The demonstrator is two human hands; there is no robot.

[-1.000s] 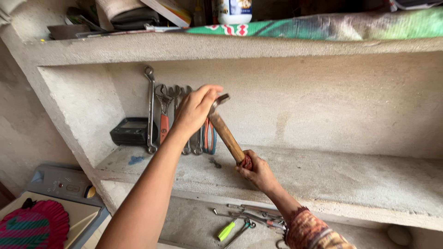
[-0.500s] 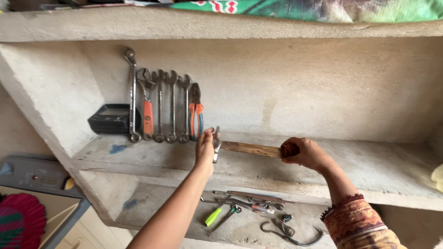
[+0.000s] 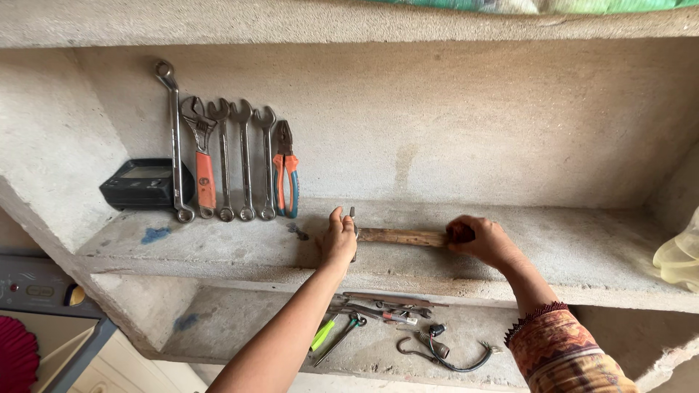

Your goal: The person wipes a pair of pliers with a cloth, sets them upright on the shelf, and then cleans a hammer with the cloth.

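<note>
A hammer with a worn wooden handle [image 3: 400, 236] lies flat along the front of a concrete shelf [image 3: 218, 251]. My left hand [image 3: 337, 240] covers its metal head, fingers curled over it. My right hand [image 3: 484, 241] grips the dark end of the handle. Both hands rest low on the shelf surface. Left of the hammer, several wrenches [image 3: 233, 156], an adjustable wrench with an orange grip [image 3: 202, 164] and orange-and-blue pliers [image 3: 286, 171] lean upright against the back wall.
A black box-shaped device [image 3: 142, 183] sits at the shelf's left end. The lower shelf holds loose tools [image 3: 378, 311], a green-handled screwdriver [image 3: 322, 335] and a black cable [image 3: 444, 353]. A pale plastic bag [image 3: 678, 255] is at the right edge. A grey appliance [image 3: 44, 298] stands lower left.
The hammer went from held up and tilted near the hanging tools down to lying flat on the shelf. Both hands came down with it and stayed on it.
</note>
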